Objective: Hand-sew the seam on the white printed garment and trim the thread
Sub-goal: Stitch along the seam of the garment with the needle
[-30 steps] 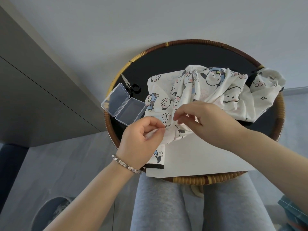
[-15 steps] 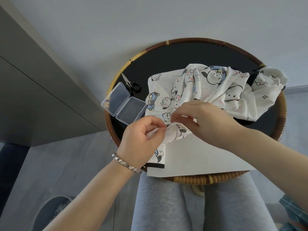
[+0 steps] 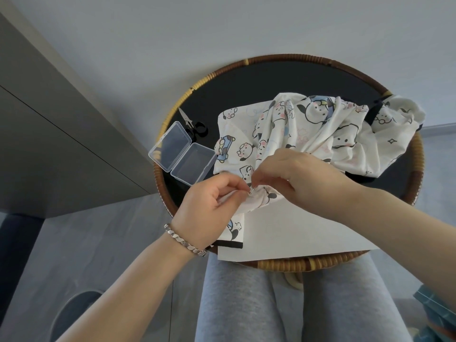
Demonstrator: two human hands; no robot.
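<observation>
On table (image 3: pixel 417 169), back and right: garment (image 3: pixel 320 134), one corner over the right rim. Just left of garment: box (image 3: pixel 183 154), open, lid half toward the left rim. Behind box, partly hidden by its lid: scissors (image 3: pixel 195 124), tips toward back left. At table front, under garment's near edge: sheet (image 3: pixel 296 233), near left corner past the front rim. Above sheet's back edge, at centre: left hand (image 3: pixel 212 206) and right hand (image 3: pixel 296 178), fingertips together on a bunched fold of garment, one hand each side of it. On left wrist: bracelet (image 3: pixel 185 243). Below table front: legs (image 3: pixel 246 304).
</observation>
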